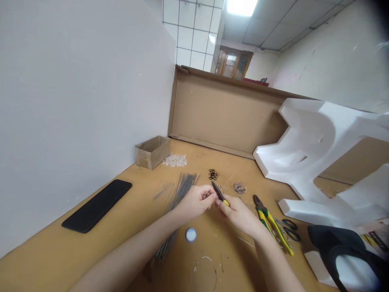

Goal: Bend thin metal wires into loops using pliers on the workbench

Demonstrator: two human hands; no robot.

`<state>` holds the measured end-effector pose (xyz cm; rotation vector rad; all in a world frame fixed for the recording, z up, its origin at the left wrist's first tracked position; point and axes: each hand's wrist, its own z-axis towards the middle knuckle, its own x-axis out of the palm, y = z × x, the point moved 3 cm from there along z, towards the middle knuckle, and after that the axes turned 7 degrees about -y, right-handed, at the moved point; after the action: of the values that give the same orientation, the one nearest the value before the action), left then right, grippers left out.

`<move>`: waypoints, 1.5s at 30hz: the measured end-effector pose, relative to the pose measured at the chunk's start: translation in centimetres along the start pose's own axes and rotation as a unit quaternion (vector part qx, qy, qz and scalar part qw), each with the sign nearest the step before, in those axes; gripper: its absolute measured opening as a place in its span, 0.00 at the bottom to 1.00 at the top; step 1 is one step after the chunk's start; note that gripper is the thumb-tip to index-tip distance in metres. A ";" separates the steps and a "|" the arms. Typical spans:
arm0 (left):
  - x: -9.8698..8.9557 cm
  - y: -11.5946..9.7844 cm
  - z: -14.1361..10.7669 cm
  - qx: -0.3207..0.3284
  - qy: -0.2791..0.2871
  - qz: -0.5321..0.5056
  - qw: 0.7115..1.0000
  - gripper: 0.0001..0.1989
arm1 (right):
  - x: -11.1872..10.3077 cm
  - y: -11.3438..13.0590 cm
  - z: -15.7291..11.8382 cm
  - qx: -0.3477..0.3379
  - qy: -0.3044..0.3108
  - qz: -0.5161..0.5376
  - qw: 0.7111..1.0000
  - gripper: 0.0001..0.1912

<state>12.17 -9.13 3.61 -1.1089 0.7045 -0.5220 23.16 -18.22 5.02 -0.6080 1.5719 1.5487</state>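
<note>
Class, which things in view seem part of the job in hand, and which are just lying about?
Likely in the job: small pliers in right hand, grey wires, black rings, clear pieces.

Perhaps just lying about: black pad, white foam, cardboard.

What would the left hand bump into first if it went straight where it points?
The left hand would probably meet the yellow-handled pliers in the right hand; whether they already touch is unclear.

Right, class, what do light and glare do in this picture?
Head view: the ceiling light is blown out to white; glare spots the tiled wall; the top right corner falls dark; a soft shadow lies on the table beside the right forearm.
</note>
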 end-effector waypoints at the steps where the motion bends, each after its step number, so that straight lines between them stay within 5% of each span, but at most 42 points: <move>1: 0.0 0.0 0.0 -0.002 0.000 -0.002 1.000 0.08 | 0.0 0.0 0.0 0.001 -0.010 -0.002 1.000 0.16; 17: -0.3 0.1 0.1 -0.005 0.003 -0.008 1.000 0.08 | 1.3 -0.4 0.4 0.008 -0.088 -0.054 0.995 0.18; 28: 0.2 1.7 0.7 -0.009 -0.011 -0.026 1.000 0.09 | 2.9 -1.2 1.6 0.081 -0.160 -0.275 0.945 0.16; 39: 0.1 0.7 0.8 -0.015 0.009 -0.062 0.998 0.11 | 1.5 -0.8 0.9 -0.029 -0.066 -0.012 0.997 0.12; 45: 0.1 1.2 0.9 -0.019 0.004 -0.062 0.998 0.10 | 1.7 -1.0 0.8 -0.002 -0.085 -0.049 0.995 0.14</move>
<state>12.92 -8.23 2.73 -1.1908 0.6587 -0.6208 23.20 -17.22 3.17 -0.5343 1.3913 1.4901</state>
